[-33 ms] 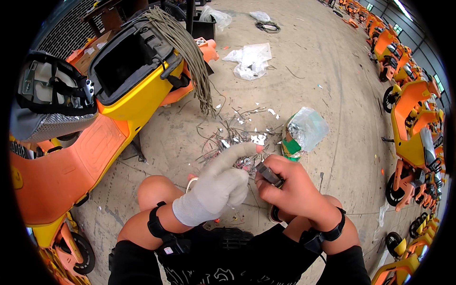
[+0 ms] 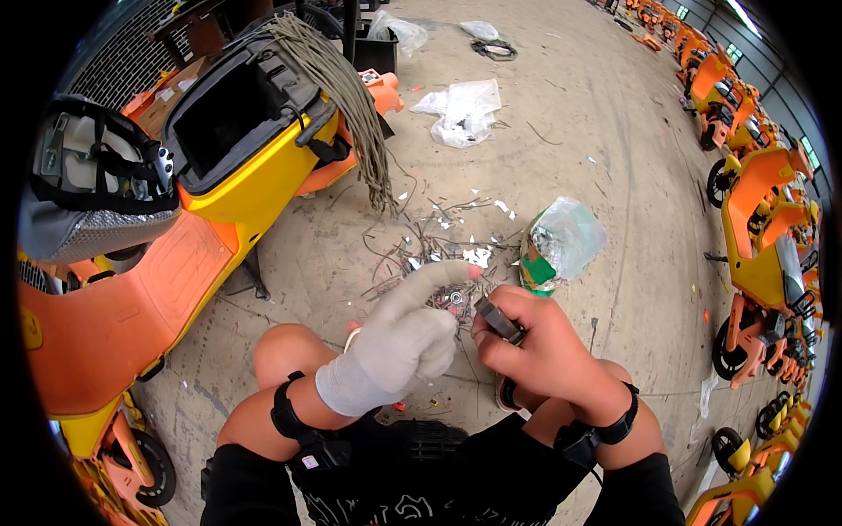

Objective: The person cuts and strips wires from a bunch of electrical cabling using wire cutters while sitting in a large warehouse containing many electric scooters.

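My left hand [image 2: 390, 337] wears a pale grey knitted glove. Its index finger stretches forward with a bare tip, while the other fingers curl in. Whatever they may hold is hidden. Bare-skinned, my right hand [image 2: 544, 346] wraps round a short, dark grey metal tool [image 2: 498, 319] with a blocky end, which points up and left toward my left hand. A small gap separates the two hands. Just beyond them, a pile of cut wires and cable scraps [image 2: 421, 254] lies on the concrete, with a round metal ring [image 2: 455, 298] showing between the hands.
An open sack with green patches [image 2: 538, 267] stands right of the scraps. To my left is a yellow and orange scooter [image 2: 254, 188] with cables [image 2: 338, 88] draped over its open box and a grey bag [image 2: 96, 219]. Parked scooters [image 2: 754, 219] line the right. Clear plastic [image 2: 463, 114] lies farther off.
My left hand has shifted very slightly to the left and away from me. The right hand and the dark tool have barely moved.
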`<state>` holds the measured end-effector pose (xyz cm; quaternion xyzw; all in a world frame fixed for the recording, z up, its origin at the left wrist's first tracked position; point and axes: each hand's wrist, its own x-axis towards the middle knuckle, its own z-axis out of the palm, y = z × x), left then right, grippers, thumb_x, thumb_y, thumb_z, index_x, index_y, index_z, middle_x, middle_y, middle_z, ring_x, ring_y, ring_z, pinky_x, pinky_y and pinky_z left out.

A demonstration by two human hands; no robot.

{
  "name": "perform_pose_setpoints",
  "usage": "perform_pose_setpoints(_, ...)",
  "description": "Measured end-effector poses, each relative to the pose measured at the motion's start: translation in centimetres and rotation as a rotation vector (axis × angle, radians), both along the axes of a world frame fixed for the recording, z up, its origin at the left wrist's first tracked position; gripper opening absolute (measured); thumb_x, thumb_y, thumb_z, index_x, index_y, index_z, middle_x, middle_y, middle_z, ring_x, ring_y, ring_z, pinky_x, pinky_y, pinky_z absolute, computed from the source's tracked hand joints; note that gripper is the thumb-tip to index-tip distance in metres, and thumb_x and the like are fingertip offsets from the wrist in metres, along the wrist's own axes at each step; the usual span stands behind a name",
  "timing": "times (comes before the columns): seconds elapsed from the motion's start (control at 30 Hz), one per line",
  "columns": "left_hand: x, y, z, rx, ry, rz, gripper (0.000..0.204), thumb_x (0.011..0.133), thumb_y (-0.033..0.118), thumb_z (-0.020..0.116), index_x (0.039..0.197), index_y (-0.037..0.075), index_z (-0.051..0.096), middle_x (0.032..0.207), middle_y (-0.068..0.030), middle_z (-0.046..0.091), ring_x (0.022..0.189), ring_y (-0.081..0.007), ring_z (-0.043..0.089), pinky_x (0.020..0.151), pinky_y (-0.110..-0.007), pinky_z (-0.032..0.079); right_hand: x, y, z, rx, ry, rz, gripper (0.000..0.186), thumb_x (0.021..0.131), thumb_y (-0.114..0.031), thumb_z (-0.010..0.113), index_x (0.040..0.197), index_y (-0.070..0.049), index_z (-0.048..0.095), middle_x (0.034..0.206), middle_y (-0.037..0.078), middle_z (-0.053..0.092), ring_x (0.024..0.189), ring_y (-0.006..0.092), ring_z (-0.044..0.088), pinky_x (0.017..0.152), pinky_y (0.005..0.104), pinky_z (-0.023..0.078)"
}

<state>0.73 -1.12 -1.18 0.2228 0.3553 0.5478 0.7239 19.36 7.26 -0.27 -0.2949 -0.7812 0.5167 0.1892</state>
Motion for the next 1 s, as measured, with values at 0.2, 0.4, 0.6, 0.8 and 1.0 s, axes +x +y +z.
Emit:
perform_pose_setpoints(0.2,-1.1,0.3,0.2,0.040,-0.043,0.060,0.047,0.090,0.001,0.039,0.137,0.005,0.044,0.053,0.0044,0.029,0.040,-0.0082,0.026,0.042,-0.026,0.023,0.5,0.2,0.1,-0.164,0.005,-0.013,0.015,0.081,-0.008,0.069,0.091,0.002,0.064,0.080,0.008,0.060,0.072,0.0150,0.056,0.067,0.0302,0.047)
perform_pose_setpoints(0.4,-4.9,1.2,0.4,0.256,-0.248,0.182,0.046,0.097,0.003,0.031,0.141,0.007,0.042,0.054,0.0075,0.019,0.040,-0.0070,0.019,0.040,-0.024,0.021,1.0,0.8,0.1,-0.255,-0.102,-0.054,0.005,0.084,-0.004,0.063,0.088,-0.001,0.062,0.081,-0.001,0.058,0.077,0.0084,0.053,0.070,0.0264,0.046)
perform_pose_setpoints(0.6,-5.0,1.8,-0.3,0.147,-0.241,0.190,0.048,0.097,0.003,0.028,0.143,0.007,0.044,0.055,0.0073,0.018,0.041,-0.0064,0.017,0.040,-0.024,0.020,1.2,1.5,0.0,-0.251,-0.188,-0.312,0.009,0.091,-0.011,0.067,0.094,-0.002,0.066,0.080,-0.002,0.061,0.077,0.0072,0.052,0.071,0.0258,0.045)
perform_pose_setpoints(0.8,-4.2,1.9,-0.3,0.082,-0.137,0.219,0.044,0.096,0.003,0.031,0.138,0.008,0.045,0.054,0.0068,0.020,0.041,-0.0071,0.020,0.041,-0.025,0.021,0.4,2.1,-0.9,0.055,-0.019,-0.452,0.015,0.090,-0.009,0.069,0.103,-0.001,0.067,0.081,0.000,0.062,0.076,0.0093,0.054,0.072,0.0265,0.047)
perform_pose_setpoints(1.0,-2.6,2.3,-1.2,-0.042,-0.047,0.283,0.038,0.096,0.004,0.033,0.131,0.008,0.048,0.056,0.0073,0.024,0.042,-0.0073,0.022,0.042,-0.025,0.022,0.5,0.7,-1.1,0.611,0.176,0.049,0.050,0.068,0.003,0.068,0.117,-0.007,0.067,0.086,0.004,0.065,0.074,0.0224,0.060,0.071,0.0321,0.049)
